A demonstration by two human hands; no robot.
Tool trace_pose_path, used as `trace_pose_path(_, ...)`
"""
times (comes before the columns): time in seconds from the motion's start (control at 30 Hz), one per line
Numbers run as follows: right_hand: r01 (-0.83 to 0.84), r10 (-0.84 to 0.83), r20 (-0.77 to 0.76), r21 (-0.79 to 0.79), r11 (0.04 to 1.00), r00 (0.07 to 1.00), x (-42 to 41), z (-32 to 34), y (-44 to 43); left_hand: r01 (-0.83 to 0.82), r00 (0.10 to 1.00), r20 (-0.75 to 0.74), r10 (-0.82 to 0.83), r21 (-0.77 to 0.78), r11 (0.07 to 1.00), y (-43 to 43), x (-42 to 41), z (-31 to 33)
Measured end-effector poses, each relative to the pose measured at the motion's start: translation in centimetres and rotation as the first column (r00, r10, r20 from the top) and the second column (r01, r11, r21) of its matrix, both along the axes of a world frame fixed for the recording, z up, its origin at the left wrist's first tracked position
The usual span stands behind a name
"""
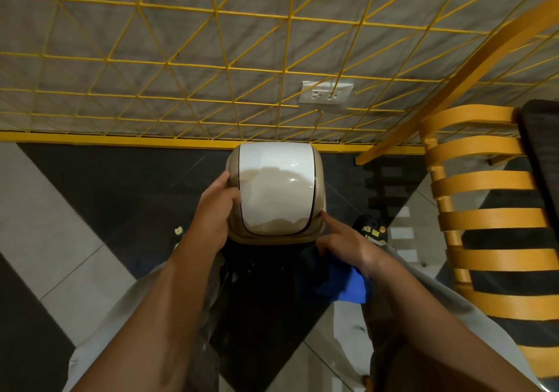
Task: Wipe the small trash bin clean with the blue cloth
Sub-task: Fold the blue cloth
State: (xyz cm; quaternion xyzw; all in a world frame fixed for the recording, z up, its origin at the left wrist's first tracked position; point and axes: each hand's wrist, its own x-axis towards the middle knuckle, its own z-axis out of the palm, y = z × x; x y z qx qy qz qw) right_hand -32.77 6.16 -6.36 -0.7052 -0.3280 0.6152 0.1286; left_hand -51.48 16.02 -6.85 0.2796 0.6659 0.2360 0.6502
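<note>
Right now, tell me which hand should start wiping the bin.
Right, most likely. The right hand holds the blue cloth at the near corner of the bin, while the left hand grips the bin's side and can steady it.

Both forearms reach forward. The left hand (pixel 214 207) grips the small trash bin (pixel 276 180), thumb on top. The right hand (pixel 341 245) holds the blue cloth (pixel 348 285) beneath its curled fingers (pixel 324 245), index finger pointing ahead.

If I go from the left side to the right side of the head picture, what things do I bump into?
The left hand gripping the bin's side → small trash bin → right hand holding the blue cloth → wooden chair.
</note>
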Motion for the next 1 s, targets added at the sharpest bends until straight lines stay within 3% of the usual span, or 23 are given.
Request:
trace_pose_path(0.27,0.144,-0.144,-0.027,0.021,0.989,0.989,0.9,0.7,-0.8,-0.102,0.989,-0.083,0.119,0.186,0.977,-2.4,1.0,2.4)
trace_pose_path(0.47,0.354,-0.337,-0.16,0.097,0.93,0.928,0.9,3.2,-3.0,0.248,0.968,-0.091,-0.233,0.233,0.94,-6.6,2.8,5.3)
trace_pose_path(0.7,0.488,-0.37,-0.417,0.222,0.844,0.83,1.3,8.8,-4.3,0.648,0.757,-0.156,-0.634,0.305,0.698,-8.9,5.6,10.0)
trace_pose_path(0.87,0.459,-0.314,-0.374,0.408,0.789,0.873,3.7,14.6,-5.3,0.662,0.708,-0.062,-0.703,0.405,0.631,-8.3,8.2,14.9)
trace_pose_path(1.0,0.467,-0.34,-0.331,0.478,0.744,0.88,6.5,18.2,-6.7,0.652,0.704,-0.079,-0.706,0.466,0.598,-8.8,10.6,18.2)
